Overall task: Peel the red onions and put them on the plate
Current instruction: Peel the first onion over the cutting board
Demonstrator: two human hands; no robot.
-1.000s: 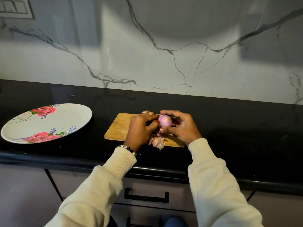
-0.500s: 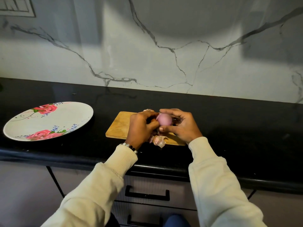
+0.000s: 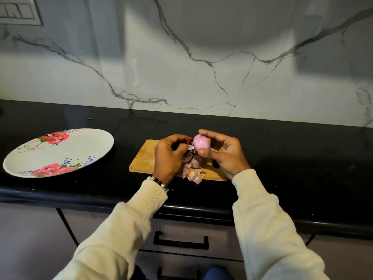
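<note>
1. Black counter runs across the scene, with a white marble wall behind it and drawers below its near edge.
2. At the far left on the wall is a switch panel.
3. On the left of the counter lies the plate, white with pink roses; nothing lies on it.
4. Right of the plate, well apart from it, is a wooden board on the counter.
5. The left hand is above the board; its fingers are curled and pinch a thin strip of skin that goes to the onion. A bead bracelet is on this wrist.
6. Loose peels lie on the near part of the board, between the two hands; one piece hangs over the near edge.
7. The onion is held above the board, mostly peeled, pink and smooth.
8. The right hand grips the onion: the thumb presses its near side and the fingers curl over its far side.
9. Both arms wear cream sleeves.
</note>
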